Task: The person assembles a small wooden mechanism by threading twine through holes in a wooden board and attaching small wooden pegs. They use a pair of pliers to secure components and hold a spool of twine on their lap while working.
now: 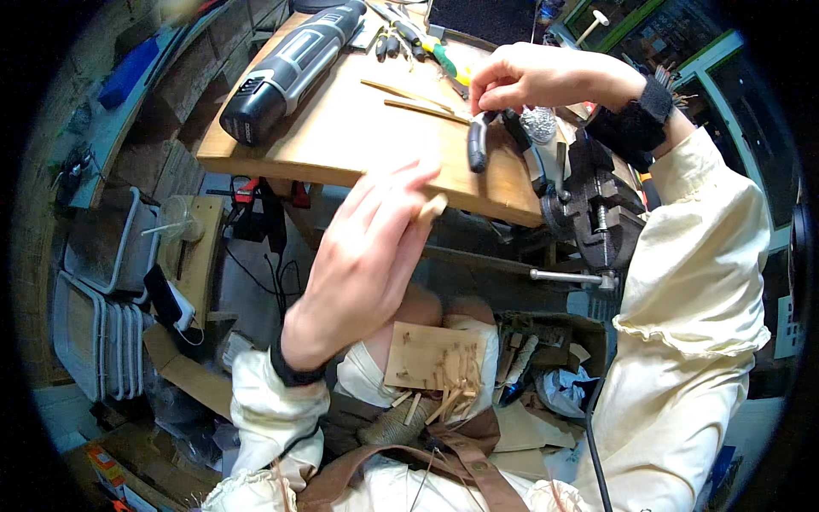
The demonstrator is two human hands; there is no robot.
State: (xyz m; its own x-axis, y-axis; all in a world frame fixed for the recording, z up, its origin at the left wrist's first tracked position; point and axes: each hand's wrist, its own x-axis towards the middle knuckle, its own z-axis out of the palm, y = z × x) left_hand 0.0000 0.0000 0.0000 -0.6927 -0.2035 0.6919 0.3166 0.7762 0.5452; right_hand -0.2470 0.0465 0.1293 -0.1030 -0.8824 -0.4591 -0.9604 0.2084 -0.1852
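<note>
My left hand, somewhat blurred, is raised before the bench's front edge. Its fingers are closed on a small pale wooden piece, which sticks out beside the index finger. Over the bench top, my right hand pinches a pair of pliers with grey-and-black handles; the fingers hide the jaws. Thin wooden strips lie just left of the pliers. On my lap rests a flat wooden board, with several small sticks on and below it.
A large grey-and-black cylindrical power tool lies at the bench's left. Several hand tools lie behind the strips. A black vise is clamped at the right edge, near crumpled foil. Stacked trays stand at the left.
</note>
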